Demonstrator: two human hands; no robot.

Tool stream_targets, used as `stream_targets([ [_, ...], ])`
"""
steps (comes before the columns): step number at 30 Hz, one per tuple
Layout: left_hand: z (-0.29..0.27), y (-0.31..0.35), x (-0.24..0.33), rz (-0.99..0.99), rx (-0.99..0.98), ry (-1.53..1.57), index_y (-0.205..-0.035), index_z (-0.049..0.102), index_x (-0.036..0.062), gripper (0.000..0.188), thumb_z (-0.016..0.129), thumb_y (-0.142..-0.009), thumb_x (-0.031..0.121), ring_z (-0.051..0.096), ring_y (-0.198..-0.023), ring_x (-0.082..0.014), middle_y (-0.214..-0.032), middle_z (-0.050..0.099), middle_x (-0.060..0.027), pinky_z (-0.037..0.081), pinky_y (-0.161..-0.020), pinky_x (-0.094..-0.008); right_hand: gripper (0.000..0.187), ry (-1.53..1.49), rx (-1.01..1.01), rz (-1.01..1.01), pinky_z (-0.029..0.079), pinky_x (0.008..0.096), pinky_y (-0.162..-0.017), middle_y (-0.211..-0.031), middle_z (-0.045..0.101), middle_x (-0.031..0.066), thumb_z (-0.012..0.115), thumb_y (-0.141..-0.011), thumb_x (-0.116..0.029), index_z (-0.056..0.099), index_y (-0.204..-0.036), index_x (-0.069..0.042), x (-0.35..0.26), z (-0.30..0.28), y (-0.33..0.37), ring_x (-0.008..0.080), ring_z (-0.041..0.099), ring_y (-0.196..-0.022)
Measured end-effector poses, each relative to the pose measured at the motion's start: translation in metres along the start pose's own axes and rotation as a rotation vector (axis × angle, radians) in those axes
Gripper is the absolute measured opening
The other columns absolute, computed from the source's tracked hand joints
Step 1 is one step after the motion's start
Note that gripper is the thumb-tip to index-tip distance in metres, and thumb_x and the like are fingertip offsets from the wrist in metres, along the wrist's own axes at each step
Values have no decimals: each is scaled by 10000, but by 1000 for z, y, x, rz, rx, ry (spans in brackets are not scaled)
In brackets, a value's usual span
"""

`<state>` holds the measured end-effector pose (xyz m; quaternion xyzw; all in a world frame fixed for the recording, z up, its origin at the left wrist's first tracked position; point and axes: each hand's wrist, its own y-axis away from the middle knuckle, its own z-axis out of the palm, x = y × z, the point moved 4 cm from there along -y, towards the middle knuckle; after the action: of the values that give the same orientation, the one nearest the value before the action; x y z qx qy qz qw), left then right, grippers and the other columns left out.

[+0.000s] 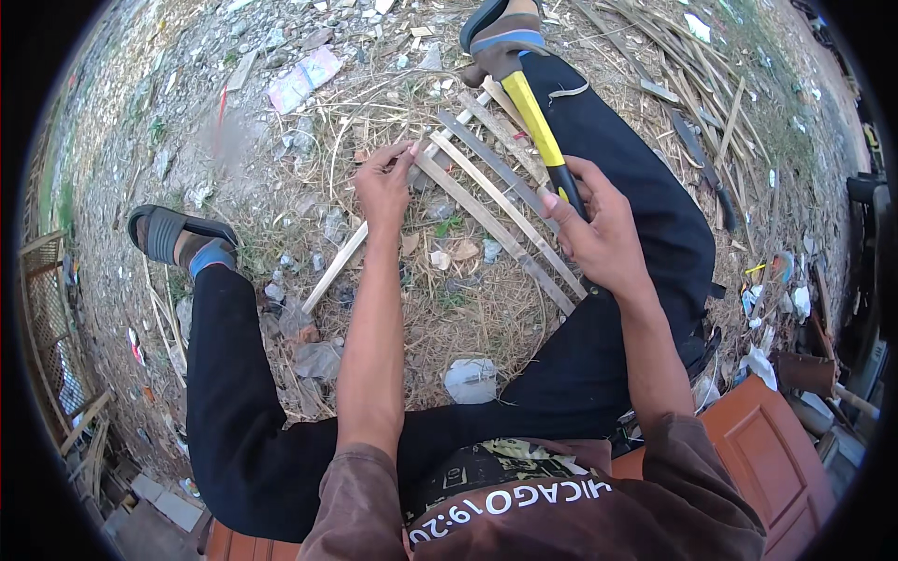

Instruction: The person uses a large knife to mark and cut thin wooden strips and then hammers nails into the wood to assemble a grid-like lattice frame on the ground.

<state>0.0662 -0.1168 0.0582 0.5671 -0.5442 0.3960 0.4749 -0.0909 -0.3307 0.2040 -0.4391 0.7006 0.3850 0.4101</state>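
Note:
My right hand [603, 224] is wrapped round the black grip of a hammer [531, 117]. Its yellow handle slants up and away, and the dark hammer head lies by my right foot. Several thin wooden slats [496, 228] fan out side by side, their far ends across a pale wooden crosspiece [337, 266]. At the end of the nearest slat, over the crosspiece, my left hand [383, 190] has its thumb and finger pinched together. Whatever sits between those fingertips is too small to make out. The slats' near ends reach my right thigh.
Dry grass, stones and litter cover the ground, with a pink plastic wrapper [306, 79] at far left. A long dark blade [700, 161] lies right of my leg, near loose wood strips [692, 70]. A pale block [470, 381] sits between my legs; a reddish-brown panel [767, 439] is beneath me.

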Motion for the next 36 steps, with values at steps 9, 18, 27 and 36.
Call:
stream_targets([
  [9, 0, 4, -20, 35, 16, -44, -1066, 756, 22, 225, 763, -865, 124, 670, -844, -114, -991, 752, -95, 521, -783, -238, 337, 72, -29, 1, 477, 384, -645, -746, 616, 164, 662, -916, -128, 552, -1206, 5, 36, 56, 7, 250, 624, -660],
  [18, 2, 4, -23, 164, 70, -104, -1062, 757, 23, 227, 771, -853, 110, 687, -882, -117, -992, 754, -117, 529, -799, -244, 347, 168, -93, 60, 476, 387, -645, -750, 614, 177, 664, -912, -118, 546, -1213, 9, 35, 58, 14, 267, 626, -661],
  [27, 4, 9, -19, 197, 107, -91, -1023, 764, 24, 198, 781, -837, 89, 695, -831, -111, -928, 761, -93, 540, -741, -245, 322, 127, -63, -4, 464, 396, -617, -735, 613, 174, 649, -919, -109, 543, -1202, 3, 45, 63, 15, 294, 630, -633],
  [36, 4, 8, -23, 240, 100, -124, -976, 775, 28, 160, 783, -834, 101, 686, -784, -125, -913, 757, -93, 533, -726, -249, 325, 182, -57, -59, 464, 419, -601, -705, 603, 186, 651, -925, -123, 539, -1213, -21, 42, 67, 13, 331, 636, -621],
])
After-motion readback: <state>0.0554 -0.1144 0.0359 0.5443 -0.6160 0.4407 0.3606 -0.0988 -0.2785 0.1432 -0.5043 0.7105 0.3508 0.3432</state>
